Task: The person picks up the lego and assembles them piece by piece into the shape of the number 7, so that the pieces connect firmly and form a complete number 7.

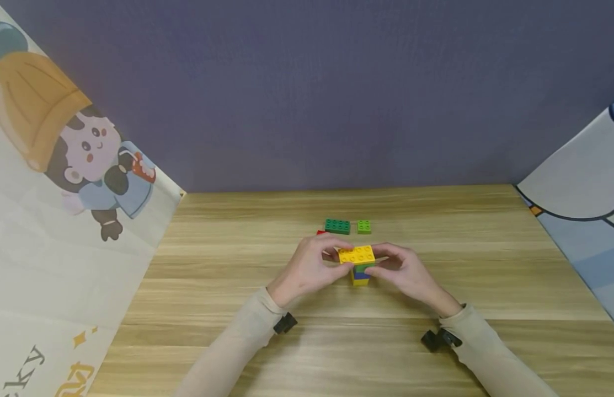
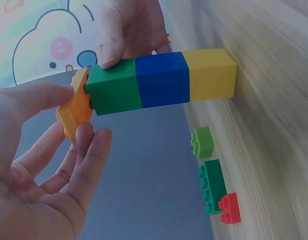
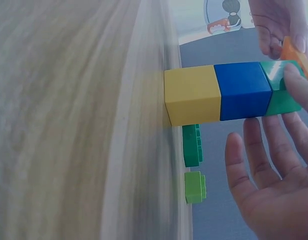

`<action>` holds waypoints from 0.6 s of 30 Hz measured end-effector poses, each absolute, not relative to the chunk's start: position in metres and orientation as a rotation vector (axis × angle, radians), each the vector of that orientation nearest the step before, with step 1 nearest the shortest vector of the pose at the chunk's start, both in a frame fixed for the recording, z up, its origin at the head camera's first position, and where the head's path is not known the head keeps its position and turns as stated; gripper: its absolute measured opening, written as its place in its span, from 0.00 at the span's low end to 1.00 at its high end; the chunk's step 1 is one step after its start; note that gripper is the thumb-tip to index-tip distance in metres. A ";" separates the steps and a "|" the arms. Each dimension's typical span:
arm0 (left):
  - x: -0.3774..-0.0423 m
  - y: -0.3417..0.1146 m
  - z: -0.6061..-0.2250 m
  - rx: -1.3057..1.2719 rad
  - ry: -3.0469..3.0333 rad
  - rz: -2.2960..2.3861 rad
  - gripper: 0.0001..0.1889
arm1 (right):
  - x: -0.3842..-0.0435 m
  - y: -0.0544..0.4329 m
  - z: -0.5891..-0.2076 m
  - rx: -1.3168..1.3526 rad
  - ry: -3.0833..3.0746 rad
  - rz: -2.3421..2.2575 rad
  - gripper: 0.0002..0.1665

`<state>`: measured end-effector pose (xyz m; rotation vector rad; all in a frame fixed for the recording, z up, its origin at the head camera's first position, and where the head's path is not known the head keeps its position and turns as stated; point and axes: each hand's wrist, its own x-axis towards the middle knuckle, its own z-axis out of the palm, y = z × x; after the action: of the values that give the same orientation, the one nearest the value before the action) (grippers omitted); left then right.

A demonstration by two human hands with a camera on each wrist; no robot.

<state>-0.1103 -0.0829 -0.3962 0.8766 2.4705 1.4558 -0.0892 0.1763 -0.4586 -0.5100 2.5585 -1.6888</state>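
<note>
A yellow plate point(image 1: 357, 254) is being held on top of a small tower point(image 1: 359, 274) standing on the table point(image 1: 237, 331). The plate is being pinched at its left end by the left hand point(image 1: 309, 267), thumb on one face and fingers curled against the other, as the left wrist view is showing. The right hand point(image 1: 405, 270) is being kept at the other end: its thumb is being pressed on the tower's green top block, the other fingers lying fairly straight beside the stack, so nothing is being clasped by it.

The tower is being kept upright, its long axis vertical: yellow at the bottom on the wood, blue in the middle, green on top. The plate is being laid flat across the top, studs up, its long axis running left to right between the hands and overhanging towards the left.

Just behind the hands, three loose bricks are lying on the table: a dark green brick point(image 1: 337, 226), a lime brick point(image 1: 364, 226) beside it, and a red brick point(image 1: 320, 232) partly hidden by the left hand.

The table is of pale wood grain. A grey-purple wall point(image 1: 336, 82) is standing behind it, and cartoon-printed cloths point(image 1: 63, 193) are hanging at both sides.
</note>
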 end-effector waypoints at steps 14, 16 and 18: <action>-0.114 -0.081 -0.397 0.837 2.448 1.461 0.17 | -0.089 0.177 -0.459 -0.502 2.547 -1.699 0.23; -0.114 -0.081 -0.397 0.827 2.442 1.462 0.17 | -0.089 0.177 -0.459 -0.498 2.549 -1.697 0.23; -0.115 -0.081 -0.398 0.827 2.441 1.459 0.17 | -0.089 0.177 -0.460 -0.499 2.549 -1.695 0.23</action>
<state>-0.1147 -0.0810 -0.3982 0.8274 2.4407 1.4591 -0.0892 0.1773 -0.4595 -0.4987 2.5488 -1.6949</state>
